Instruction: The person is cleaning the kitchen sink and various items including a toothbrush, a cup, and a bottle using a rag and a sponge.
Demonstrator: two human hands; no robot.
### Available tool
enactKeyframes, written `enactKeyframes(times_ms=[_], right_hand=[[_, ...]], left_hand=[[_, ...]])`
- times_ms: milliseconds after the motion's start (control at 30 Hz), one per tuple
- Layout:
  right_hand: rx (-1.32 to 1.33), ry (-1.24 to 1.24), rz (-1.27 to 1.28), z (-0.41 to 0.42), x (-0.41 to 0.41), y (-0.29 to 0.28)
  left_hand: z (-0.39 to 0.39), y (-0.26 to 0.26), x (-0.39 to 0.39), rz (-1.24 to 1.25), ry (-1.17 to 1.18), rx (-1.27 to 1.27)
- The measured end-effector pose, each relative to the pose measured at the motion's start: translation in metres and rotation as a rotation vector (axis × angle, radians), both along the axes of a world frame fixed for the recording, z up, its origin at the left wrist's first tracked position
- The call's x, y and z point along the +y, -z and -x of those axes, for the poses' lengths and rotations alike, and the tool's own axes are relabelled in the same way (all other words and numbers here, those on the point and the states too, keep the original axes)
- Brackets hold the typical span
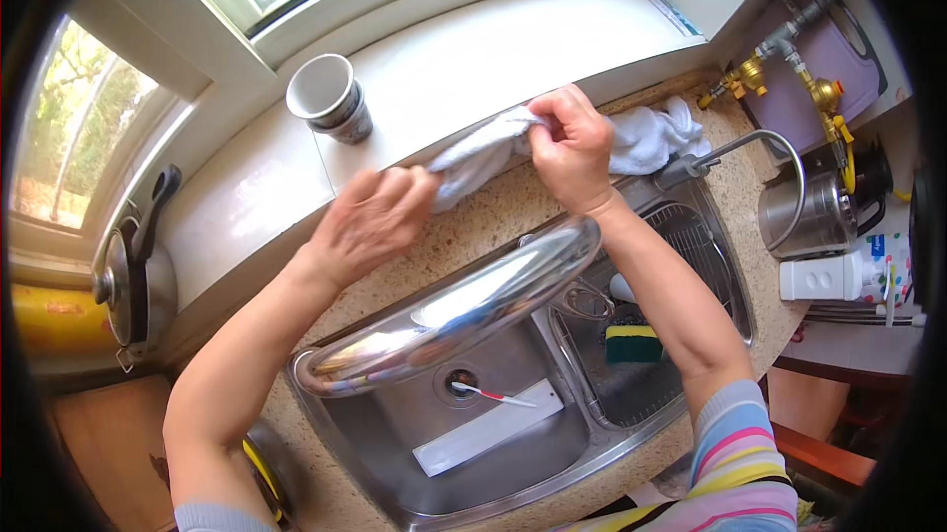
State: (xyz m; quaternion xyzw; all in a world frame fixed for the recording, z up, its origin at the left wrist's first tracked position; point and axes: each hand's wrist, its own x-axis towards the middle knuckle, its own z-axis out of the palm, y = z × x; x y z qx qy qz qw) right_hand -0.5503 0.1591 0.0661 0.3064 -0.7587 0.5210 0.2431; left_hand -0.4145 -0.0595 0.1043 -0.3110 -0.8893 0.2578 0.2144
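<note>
Both hands grip a white terry cloth [482,156] behind the sink, along the edge of the tiled windowsill. My left hand [376,225] is closed around its left end. Higher up and to the right, my right hand [571,150] pinches the cloth between thumb and fingers. More white towelling [651,141] lies bunched on the counter beyond my right hand; whether it is the same piece, I cannot tell. Under my arms, a chrome faucet [459,310] arches over the steel sink [355,451]. A toothbrush [494,395] and a flat white strip [490,428] lie in its left basin.
Stacked cups [325,99] stand on the windowsill [473,59]. The right basin holds a wire rack [688,236] and a yellow-green sponge [634,344]. A lidded pan [137,273] hangs at left. Brass valves [821,92], a purple cutting board [806,66] and a steel pot [806,214] are at right.
</note>
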Motion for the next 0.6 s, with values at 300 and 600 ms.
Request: enactKeyframes(times_ms=[300,600], right_hand=[[0.845,-0.530,-0.406,-0.007,-0.063,0.000],[0.445,-0.226,-0.453,0.028,0.019,0.028]], left_hand=[[-0.079,0.027,-0.013,-0.226,-0.424,-0.153],[-0.011,0.078,0.048,-0.570,-0.315,0.074]])
